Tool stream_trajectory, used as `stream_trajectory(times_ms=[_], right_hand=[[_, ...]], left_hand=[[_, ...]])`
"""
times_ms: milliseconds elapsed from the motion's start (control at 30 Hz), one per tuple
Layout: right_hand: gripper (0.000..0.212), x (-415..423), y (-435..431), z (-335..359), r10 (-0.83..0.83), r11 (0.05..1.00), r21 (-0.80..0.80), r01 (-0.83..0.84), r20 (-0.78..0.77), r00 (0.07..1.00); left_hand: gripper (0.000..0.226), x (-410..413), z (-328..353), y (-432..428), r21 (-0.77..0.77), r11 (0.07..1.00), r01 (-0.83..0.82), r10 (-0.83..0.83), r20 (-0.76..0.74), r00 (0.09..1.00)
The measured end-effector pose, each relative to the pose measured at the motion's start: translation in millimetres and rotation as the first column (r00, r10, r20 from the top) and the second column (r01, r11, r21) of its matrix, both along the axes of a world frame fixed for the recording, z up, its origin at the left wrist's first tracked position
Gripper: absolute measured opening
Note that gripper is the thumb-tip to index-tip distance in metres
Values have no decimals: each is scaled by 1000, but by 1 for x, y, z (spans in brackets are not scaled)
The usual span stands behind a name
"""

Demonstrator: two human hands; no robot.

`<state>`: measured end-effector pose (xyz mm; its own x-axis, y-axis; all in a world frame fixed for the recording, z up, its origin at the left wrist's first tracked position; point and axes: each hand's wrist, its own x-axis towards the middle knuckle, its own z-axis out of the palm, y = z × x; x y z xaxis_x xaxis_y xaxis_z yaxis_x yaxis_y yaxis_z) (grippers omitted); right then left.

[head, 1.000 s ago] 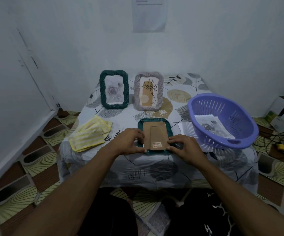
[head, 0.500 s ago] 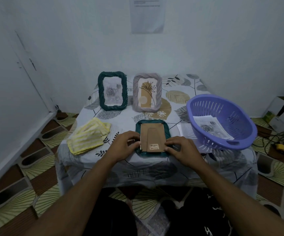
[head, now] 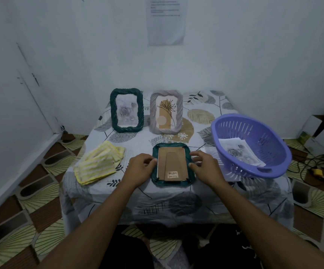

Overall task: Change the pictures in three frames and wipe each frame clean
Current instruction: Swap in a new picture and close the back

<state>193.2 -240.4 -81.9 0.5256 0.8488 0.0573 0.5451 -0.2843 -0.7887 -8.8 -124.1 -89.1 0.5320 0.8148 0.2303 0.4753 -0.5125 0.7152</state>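
A dark green frame (head: 173,183) lies face down near the table's front edge, its brown cardboard back (head: 172,165) facing up. My left hand (head: 140,167) rests at the frame's left edge, fingertips touching the backing's side. My right hand (head: 203,166) touches the right edge the same way. Behind it stand a dark green frame (head: 126,113) with a rose picture and a grey frame (head: 166,112) with a plant drawing. A folded yellow striped cloth (head: 98,162) lies to the left.
A purple slotted basket (head: 254,146) at the table's right holds printed pictures (head: 240,152). The table carries a leaf-pattern cloth (head: 200,117) and stands in a corner of white walls. Boxes and cables lie on the floor at far right.
Both hands have slid up from the frame's lower corners to the middle of its side edges. The frame stays flat on the table.
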Motion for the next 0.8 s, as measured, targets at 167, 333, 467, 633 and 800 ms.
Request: stream_trajectory(times_ms=[167, 333, 467, 633, 800], right_hand=[[36, -5, 18, 19, -105, 981, 69, 181, -597, 795], [40, -16, 22, 43, -8, 979, 120, 162, -781, 625], [35, -19, 22, 50, 53, 977, 164, 134, -802, 595], [34, -19, 22, 63, 177, 974, 224, 4, -780, 600], [24, -18, 28, 57, 9, 983, 151, 103, -602, 799]], left_hand=[[41, 10, 15, 1, -82, 996, -30, 22, -104, 994], [44, 24, 36, -1, -157, 986, 60, -65, -31, 997], [51, 31, 55, -5, -166, 986, 29, -39, -57, 998], [30, 27, 72, -5, -281, 959, -24, 25, 1, 1000], [21, 18, 83, 4, -116, 988, -101, 111, 89, 990]])
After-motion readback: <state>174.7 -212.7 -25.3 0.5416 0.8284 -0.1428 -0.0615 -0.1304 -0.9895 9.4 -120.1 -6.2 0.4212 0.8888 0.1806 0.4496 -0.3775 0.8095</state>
